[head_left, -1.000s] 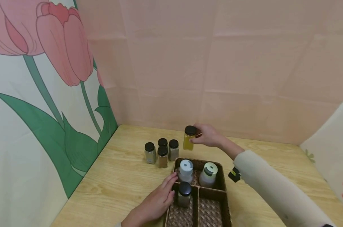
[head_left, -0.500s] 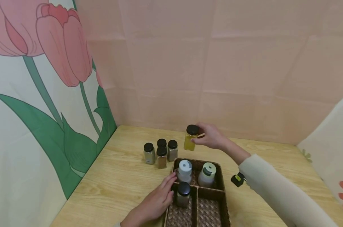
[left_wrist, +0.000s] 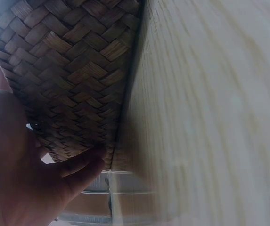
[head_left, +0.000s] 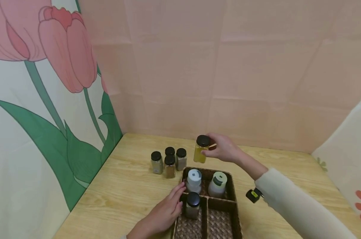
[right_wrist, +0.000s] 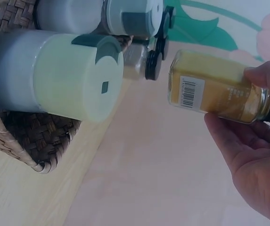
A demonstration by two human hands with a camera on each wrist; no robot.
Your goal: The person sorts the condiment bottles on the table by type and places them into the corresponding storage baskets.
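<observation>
My right hand [head_left: 225,148] pinches a square glass spice jar [head_left: 200,155] between thumb and fingers. Yellow powder shows inside it, under a black lid, and a barcode label faces the right wrist camera. The jar [right_wrist: 212,87] is held in the air above the table, beyond the basket's back edge. My left hand [head_left: 165,212] rests against the left side of a brown woven basket [head_left: 239,215]. In the left wrist view its fairly straight fingers [left_wrist: 83,167] touch the basket's outer wall [left_wrist: 73,70].
Inside the basket's back compartment stand a white-capped bottle [head_left: 194,181] and a green-capped bottle [head_left: 217,184]. A black-lidded jar [head_left: 193,207] stands in the front left compartment. Several spice jars [head_left: 169,167] cluster on the wooden table [head_left: 123,186] behind it. A pink curtain [head_left: 198,66] hangs behind.
My right hand, still holding the yellow spice jar, has come slightly toward me and to the right. The left hand keeps its place on the basket.
</observation>
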